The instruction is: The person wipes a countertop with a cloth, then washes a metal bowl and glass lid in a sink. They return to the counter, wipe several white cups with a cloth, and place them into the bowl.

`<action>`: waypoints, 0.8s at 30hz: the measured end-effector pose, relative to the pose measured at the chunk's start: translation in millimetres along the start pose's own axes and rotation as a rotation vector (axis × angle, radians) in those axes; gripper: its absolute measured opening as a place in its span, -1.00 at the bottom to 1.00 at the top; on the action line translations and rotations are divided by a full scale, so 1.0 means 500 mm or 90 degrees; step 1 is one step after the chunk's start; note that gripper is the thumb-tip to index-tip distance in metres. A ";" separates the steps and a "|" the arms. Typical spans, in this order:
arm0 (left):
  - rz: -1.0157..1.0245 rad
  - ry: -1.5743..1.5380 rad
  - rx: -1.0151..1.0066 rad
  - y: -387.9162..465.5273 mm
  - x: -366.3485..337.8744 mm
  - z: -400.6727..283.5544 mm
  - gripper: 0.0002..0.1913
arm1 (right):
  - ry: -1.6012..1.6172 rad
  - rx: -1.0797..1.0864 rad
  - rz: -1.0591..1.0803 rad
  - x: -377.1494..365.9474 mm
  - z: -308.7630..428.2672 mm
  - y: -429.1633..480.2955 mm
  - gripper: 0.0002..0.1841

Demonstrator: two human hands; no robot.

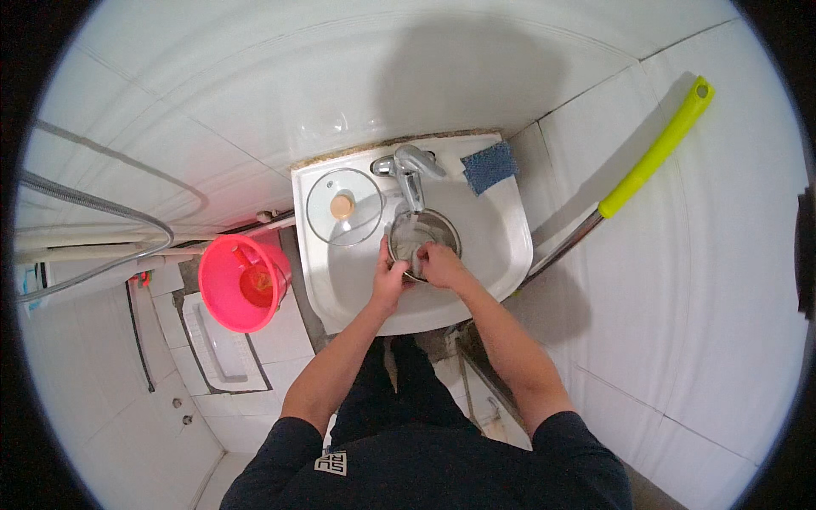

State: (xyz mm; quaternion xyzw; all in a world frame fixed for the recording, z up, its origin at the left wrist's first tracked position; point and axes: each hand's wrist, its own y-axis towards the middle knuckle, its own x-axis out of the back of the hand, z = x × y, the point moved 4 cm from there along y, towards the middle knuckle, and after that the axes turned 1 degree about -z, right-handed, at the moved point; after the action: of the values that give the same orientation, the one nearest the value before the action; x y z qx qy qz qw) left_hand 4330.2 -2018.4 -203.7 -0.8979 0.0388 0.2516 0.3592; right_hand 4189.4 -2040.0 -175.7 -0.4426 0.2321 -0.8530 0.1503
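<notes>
A round stainless steel pot (454, 231) sits in the white ceramic washbasin (503, 255), beneath the spout of a chrome faucet (411, 182). My left hand (387, 280) grips the pot's near left rim, thumb towards the inside. Over the near right rim, my right hand (440, 262) reaches into the pot with its fingers bunched. Something whitish (408, 241) shows inside beside those fingers; whether it is cloth, food or cloudy water is unclear. What the right fingertips hold, if anything, is hidden.
A glass lid (322, 210) with a wooden knob rests on the basin's left side. A blue scrubbing cloth (491, 167) lies at the back right corner. On the left are a pink bucket (213, 287), a squat toilet (220, 350) and a metal hose (127, 213). A green-handled pole (656, 153) leans right.
</notes>
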 end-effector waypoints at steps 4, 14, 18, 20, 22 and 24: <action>0.008 -0.002 -0.012 -0.031 -0.013 -0.016 -0.14 | -0.168 -0.021 0.017 0.022 0.013 0.012 -0.60; 0.061 0.015 0.117 -0.074 -0.033 -0.029 -0.28 | 0.343 0.010 -0.036 -0.044 0.014 0.070 -0.68; 0.042 -0.003 0.092 -0.082 -0.023 -0.013 -0.35 | 0.395 0.045 0.245 -0.027 0.040 0.019 -0.78; 0.038 -0.026 0.105 -0.079 -0.021 -0.009 -0.35 | 0.259 0.101 0.386 0.007 0.048 -0.002 -0.78; 0.019 -0.042 0.131 -0.077 -0.018 -0.009 -0.33 | 0.029 0.176 0.481 0.046 0.050 -0.017 -0.78; 0.008 -0.019 0.124 -0.081 -0.022 -0.007 -0.31 | -0.191 0.140 0.376 0.083 0.053 -0.031 -0.75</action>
State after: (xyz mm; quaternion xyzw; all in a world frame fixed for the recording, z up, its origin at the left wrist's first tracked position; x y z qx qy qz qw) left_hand 4332.1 -1992.0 -170.8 -0.8545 0.0630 0.2625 0.4438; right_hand 4186.9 -2053.1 -125.7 -0.4581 0.2323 -0.7181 0.4696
